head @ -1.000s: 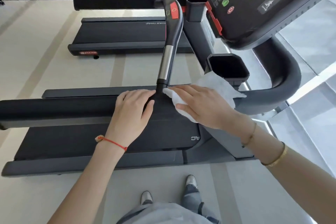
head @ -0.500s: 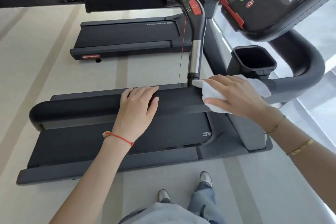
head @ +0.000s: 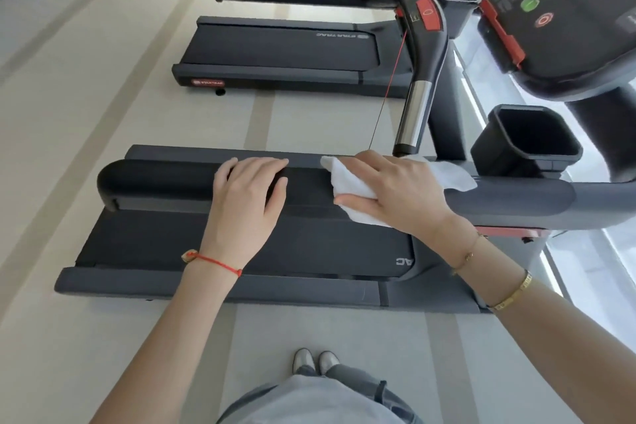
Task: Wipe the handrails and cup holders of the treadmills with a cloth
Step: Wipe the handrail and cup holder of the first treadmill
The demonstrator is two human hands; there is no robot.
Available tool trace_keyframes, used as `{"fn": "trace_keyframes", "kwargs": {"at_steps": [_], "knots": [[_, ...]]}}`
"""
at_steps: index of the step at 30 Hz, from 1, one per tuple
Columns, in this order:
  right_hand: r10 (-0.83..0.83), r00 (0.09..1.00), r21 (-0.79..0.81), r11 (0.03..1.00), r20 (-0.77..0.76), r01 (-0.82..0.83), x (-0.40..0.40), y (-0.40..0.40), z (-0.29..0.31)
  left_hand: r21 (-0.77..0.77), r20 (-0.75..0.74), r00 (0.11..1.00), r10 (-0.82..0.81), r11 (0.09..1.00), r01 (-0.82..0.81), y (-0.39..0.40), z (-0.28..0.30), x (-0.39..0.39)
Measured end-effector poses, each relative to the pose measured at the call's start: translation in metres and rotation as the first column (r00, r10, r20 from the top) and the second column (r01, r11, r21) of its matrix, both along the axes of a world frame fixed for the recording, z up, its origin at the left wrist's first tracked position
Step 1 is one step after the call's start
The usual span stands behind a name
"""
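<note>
From the head view, the right hand [head: 395,193] presses a white cloth [head: 351,189] over the near treadmill's padded handrail [head: 155,179] to wipe it, while the left hand [head: 247,196] lies flat, fingers relaxed, likely for balance.

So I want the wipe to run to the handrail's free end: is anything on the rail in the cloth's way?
Yes. The left hand rests flat on the handrail, between the cloth under the right hand and the rail's free end.
</note>
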State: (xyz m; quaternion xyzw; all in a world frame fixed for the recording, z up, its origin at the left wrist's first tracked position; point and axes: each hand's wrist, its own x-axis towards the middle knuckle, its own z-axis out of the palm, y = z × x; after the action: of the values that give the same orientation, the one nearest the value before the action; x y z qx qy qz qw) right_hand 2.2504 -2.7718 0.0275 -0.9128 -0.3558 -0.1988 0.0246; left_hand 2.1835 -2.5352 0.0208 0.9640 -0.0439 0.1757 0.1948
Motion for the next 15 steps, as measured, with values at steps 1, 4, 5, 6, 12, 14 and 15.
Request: {"fn": "trace_keyframes", "kwargs": {"at_steps": [1,4,5,6,12,14,15], "knots": [[0.018,1.000,-0.009,1.000,-0.001,-0.018,0.001,0.003,0.001,-0.005,0.007,1.000,0.022,1.000,-0.022,0.002,0.001,-0.003],[0.064,0.998,-0.037,0.997,-0.001,-0.064,0.003,0.022,0.003,-0.020,0.029,0.996,0.089,0.996,-0.089,0.008,0.003,-0.016],[0.081,0.997,-0.050,0.995,0.001,-0.081,0.005,0.030,0.002,-0.024,0.038,0.993,0.113,0.993,-0.112,0.009,0.003,-0.021],[0.103,0.995,-0.062,0.993,0.002,-0.102,0.006,0.038,0.001,-0.029,0.048,0.989,0.137,0.990,-0.136,0.011,0.004,-0.026],[0.328,0.940,0.002,0.944,0.095,-0.330,0.009,0.081,-0.005,-0.091,0.050,0.940,0.338,0.939,-0.333,0.020,0.004,-0.069],[0.397,0.904,0.076,0.908,0.157,-0.412,0.009,0.090,-0.007,-0.107,0.028,0.917,0.397,0.914,-0.392,0.023,0.002,-0.087],[0.431,0.886,0.114,0.884,0.172,-0.453,0.007,0.095,-0.008,-0.115,0.016,0.905,0.426,0.900,-0.421,0.025,0.000,-0.097]]}}
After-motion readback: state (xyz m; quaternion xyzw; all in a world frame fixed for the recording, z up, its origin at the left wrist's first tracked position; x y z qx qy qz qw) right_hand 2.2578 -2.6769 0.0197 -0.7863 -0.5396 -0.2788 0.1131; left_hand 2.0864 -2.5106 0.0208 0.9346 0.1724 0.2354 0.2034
